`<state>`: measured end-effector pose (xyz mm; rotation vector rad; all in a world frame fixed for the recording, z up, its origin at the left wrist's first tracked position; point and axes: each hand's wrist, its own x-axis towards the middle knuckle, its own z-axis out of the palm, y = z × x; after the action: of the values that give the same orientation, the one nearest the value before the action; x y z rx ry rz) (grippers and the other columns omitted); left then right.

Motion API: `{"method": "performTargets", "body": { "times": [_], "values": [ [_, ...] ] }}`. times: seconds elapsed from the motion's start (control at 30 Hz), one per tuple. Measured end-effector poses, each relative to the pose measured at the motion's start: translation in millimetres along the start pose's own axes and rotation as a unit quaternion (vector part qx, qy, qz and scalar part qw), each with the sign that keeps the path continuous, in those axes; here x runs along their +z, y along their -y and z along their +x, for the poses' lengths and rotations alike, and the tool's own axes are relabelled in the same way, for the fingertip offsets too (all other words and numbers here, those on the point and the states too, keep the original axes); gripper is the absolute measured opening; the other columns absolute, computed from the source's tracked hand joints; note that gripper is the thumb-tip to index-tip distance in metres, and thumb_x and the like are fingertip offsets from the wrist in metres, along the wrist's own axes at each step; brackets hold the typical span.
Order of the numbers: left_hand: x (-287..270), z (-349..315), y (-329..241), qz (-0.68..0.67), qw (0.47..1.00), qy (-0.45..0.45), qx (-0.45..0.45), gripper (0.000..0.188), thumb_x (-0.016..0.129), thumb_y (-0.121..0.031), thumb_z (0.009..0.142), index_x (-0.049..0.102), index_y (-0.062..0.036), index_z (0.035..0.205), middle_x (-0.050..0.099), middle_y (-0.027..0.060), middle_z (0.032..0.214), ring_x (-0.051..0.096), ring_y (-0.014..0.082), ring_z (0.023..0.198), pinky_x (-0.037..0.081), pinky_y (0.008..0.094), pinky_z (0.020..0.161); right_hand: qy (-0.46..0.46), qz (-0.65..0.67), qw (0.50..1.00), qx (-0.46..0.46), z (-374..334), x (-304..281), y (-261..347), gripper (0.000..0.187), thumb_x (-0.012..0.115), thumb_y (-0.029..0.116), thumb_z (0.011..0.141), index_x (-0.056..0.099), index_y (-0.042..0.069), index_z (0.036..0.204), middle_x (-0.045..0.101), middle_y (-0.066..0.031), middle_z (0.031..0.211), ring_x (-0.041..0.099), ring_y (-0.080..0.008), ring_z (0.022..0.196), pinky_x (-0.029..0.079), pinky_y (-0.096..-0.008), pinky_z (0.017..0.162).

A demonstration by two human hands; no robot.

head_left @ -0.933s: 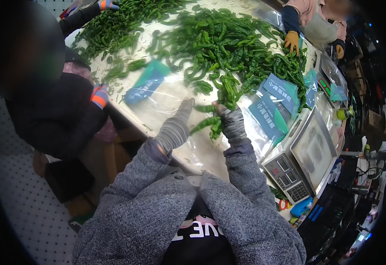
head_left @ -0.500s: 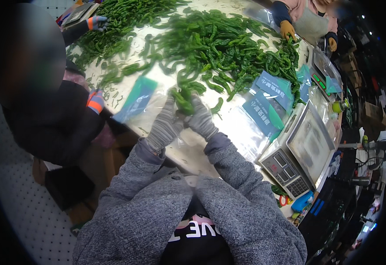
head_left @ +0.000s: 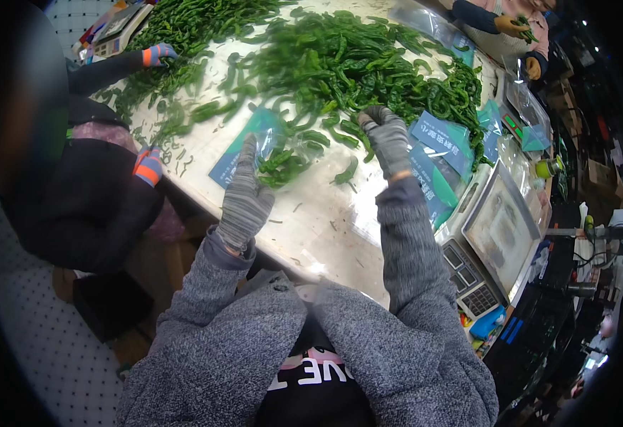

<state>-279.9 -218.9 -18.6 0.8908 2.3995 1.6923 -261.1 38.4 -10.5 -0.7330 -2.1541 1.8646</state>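
My left hand (head_left: pixel 244 203), in a grey striped glove, has its fingers stretched out along the blue-green printed plastic bag (head_left: pixel 227 153). Several green peppers (head_left: pixel 283 168) lie at that bag, right beside my fingers; whether they are all inside the clear film I cannot tell. Farther right, my right hand (head_left: pixel 386 139), gloved alike, is closed with curled fingers at the near edge of the big pepper pile (head_left: pixel 340 60). What it holds, if anything, is hidden. A loose pepper (head_left: pixel 347 171) rests on the white table between my hands.
Flat printed bags (head_left: pixel 440 153) lie right of my right hand, beside a weighing scale (head_left: pixel 500 238). At left a co-worker's blue-orange gloves (head_left: pixel 149 165) rest near the table edge. Far right, another person's tan glove (head_left: pixel 509 26) holds peppers. A second scale (head_left: pixel 514 128) stands there.
My hands, together around green peppers before, have parted. The left moved left to the bag, the right moved right and farther to the pile. Peppers now lie by the bag, which has shifted right.
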Motion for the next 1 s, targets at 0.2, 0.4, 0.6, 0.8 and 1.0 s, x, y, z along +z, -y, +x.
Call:
{"method": "performTargets", "body": {
  "times": [0.2,0.4,0.6,0.8,1.0],
  "values": [
    [-4.0,-8.6,-19.3,0.104,0.994,0.018,-0.021,0.079,0.04,0.009,0.064,0.015,-0.0124,0.136,0.037,0.0162,0.129,0.053,0.0192,0.063,0.046,0.0269,0.056,0.038,-0.597,0.8,0.043,68.6,34.4,-84.1,0.079,0.059,0.034,0.071,0.021,0.005,0.133,0.027,-0.0214,0.134,0.024,-0.0333,0.125,0.021,-0.0399,0.102],
    [-2.1,-15.8,-19.1,0.084,0.995,0.013,-0.054,0.076,0.037,0.012,0.062,0.019,-0.0032,0.134,0.035,0.0102,0.133,0.04,0.0085,0.059,0.04,0.0183,0.059,0.046,-0.542,0.839,0.034,74.6,30.5,-70.1,0.07,0.063,0.026,0.065,0.035,0.007,0.126,0.047,-0.0176,0.119,0.046,-0.03,0.109,0.037,-0.0395,0.091],
    [-6.1,-10.4,-21.5,0.058,0.993,0.027,-0.1,0.076,0.037,0.011,0.063,0.018,-0.0048,0.135,0.033,0.0122,0.133,0.046,0.0121,0.066,0.042,0.0208,0.062,0.255,-0.542,0.78,-0.183,60.6,67.8,-36.9,0.068,0.066,0.027,0.062,0.039,0.013,0.124,0.041,-0.0158,0.124,0.038,-0.0301,0.116,0.031,-0.0358,0.097],
    [-9.0,-12.9,-10.5,0.051,0.997,0.015,-0.054,0.075,0.036,0.012,0.063,0.018,-0.0029,0.134,0.031,0.009,0.135,0.036,0.0042,0.06,0.038,0.0154,0.059,0.305,-0.643,0.673,-0.203,80.2,108.4,-43.2,0.081,0.065,0.018,0.065,0.022,0.021,0.134,0.027,-0.0087,0.137,0.021,-0.0296,0.128,0.014,-0.0471,0.103],
    [-10.9,-17.4,-14.1,0.041,0.994,0.008,-0.101,0.074,0.037,0.012,0.064,0.02,-0.0056,0.135,0.035,0.0095,0.133,0.035,0.002,0.056,0.038,0.0153,0.056,0.255,-0.675,0.671,-0.171,66.4,112.0,-52.6,0.076,0.062,0.019,0.07,0.022,0.02,0.134,0.044,-0.0081,0.125,0.04,-0.0272,0.115,0.022,-0.055,0.097]
  ]
}}
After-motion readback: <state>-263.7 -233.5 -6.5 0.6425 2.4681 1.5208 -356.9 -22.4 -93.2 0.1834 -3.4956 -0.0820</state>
